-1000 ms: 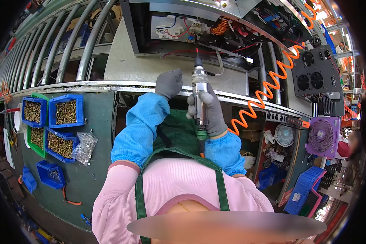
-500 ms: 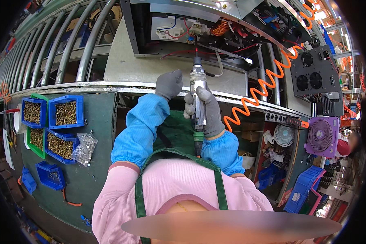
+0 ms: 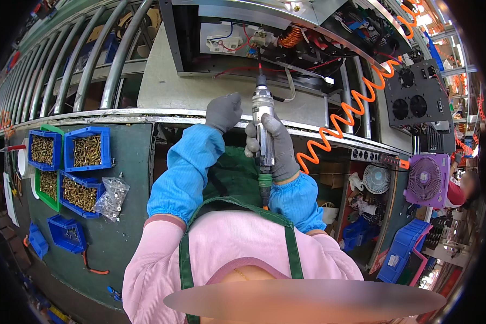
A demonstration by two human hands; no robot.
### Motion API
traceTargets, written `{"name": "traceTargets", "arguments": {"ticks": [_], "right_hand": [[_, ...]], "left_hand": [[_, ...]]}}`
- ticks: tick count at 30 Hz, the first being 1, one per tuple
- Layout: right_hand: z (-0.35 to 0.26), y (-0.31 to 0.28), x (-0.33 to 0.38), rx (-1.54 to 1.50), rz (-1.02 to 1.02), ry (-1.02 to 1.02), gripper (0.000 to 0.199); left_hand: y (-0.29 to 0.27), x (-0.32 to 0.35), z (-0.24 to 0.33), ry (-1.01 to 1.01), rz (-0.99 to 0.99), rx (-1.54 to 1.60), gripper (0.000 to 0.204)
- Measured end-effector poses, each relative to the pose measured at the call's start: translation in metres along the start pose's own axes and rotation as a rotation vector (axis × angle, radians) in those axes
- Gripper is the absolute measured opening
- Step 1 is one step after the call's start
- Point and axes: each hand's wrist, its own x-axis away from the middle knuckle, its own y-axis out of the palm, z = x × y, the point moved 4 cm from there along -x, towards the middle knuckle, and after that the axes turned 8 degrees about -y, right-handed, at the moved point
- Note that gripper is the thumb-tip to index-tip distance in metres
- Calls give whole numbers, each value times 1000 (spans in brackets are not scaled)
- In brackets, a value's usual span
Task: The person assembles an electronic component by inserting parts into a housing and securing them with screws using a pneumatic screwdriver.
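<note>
My right hand (image 3: 282,146), in a grey glove, is wrapped round the silver body of an air screwdriver (image 3: 263,110). The tool points away from me, its long thin bit reaching into an open dark metal cabinet (image 3: 191,69). The bit's tip is at a small wired part (image 3: 258,39) mounted on a light plate; the exact contact is too small to tell. Beside the tool, to its left, my gloved left hand (image 3: 224,112) is closed in a fist near the bench's metal rail. Whatever it may hold is hidden.
Blue bins (image 3: 87,149) of brass-coloured screws and a plastic bag of small metal parts (image 3: 112,197) are on the left bench. Metal rollers (image 3: 92,59) lie far left. A coiled orange hose (image 3: 335,132) hangs right of my tool. A purple fan (image 3: 426,181) stands at right.
Both my hands and the air screwdriver stay practically in place. The orange hose's coils have shifted slightly, and a person at the far right has moved a little.
</note>
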Motion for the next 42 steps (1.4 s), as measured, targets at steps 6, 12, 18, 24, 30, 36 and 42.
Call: {"name": "traceTargets", "arguments": {"ticks": [6,12,18,24,30,36,42], "right_hand": [[-1,3,-1,48,36,15,35],[-2,3,0,76,45,13,33],[-3,4,0,100,48,7,33],[-4,3,1,116,54,8,35],[-5,4,2,117,52,4,36],[-5,3,1,127,50,2,36],[-3,-1,2,102,43,-3,42]], "left_hand": [[0,-1,0,-3,0,-12,7],[-2,0,1,5,1,-10,7],[-2,1,1,12,-2,6,9],[-2,0,1,9,6,-9,8],[-1,0,1,20,12,-9,8],[-1,0,1,22,9,10,7],[-2,-1,1,22,16,2,9]]}}
